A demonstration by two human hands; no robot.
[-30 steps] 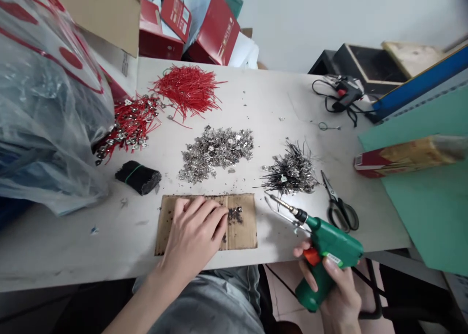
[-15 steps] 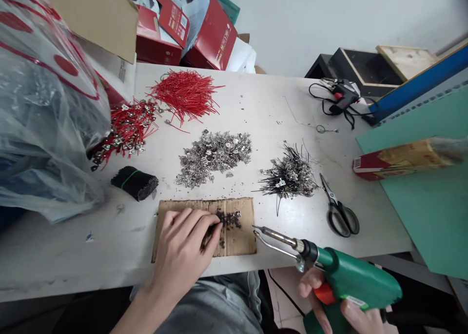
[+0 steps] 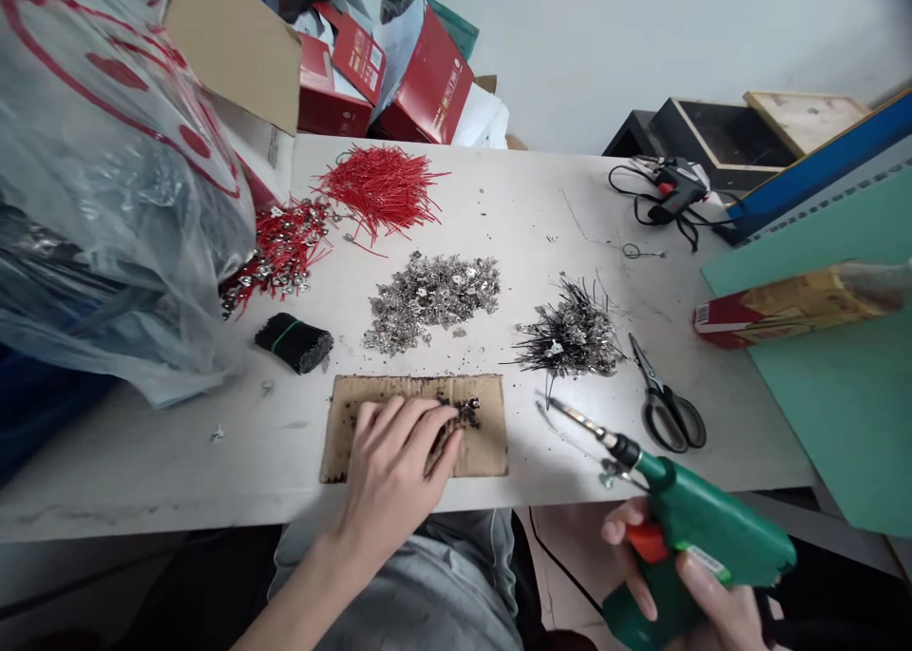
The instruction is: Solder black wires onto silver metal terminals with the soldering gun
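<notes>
My left hand (image 3: 403, 451) rests on a piece of cardboard (image 3: 488, 456), thumb and fingers pinched on a thin black wire that they mostly hide. Just beyond the fingertips a small metal terminal (image 3: 473, 404) lies over dark burnt specks. In my right hand (image 3: 712, 584) is a green soldering gun (image 3: 727, 513), with a finger by its orange trigger. Its tip points up and left, off the cardboard's right side and apart from the terminal. A pile of black wires with metal terminals (image 3: 570, 333) lies above that tip.
Loose metal terminals (image 3: 434, 299) are heaped mid-table. A banded black wire bundle (image 3: 294, 342), red wires (image 3: 385, 190) and a plastic bag (image 3: 142, 185) are at left. Scissors (image 3: 670, 409) lie right, near a red-and-yellow packet (image 3: 776, 304). A black corded tool (image 3: 674, 190) sits farther back.
The soldering gun has drawn away rightward from the cardboard. My left hand keeps its pinch on the cardboard. The whole view has shifted slightly.
</notes>
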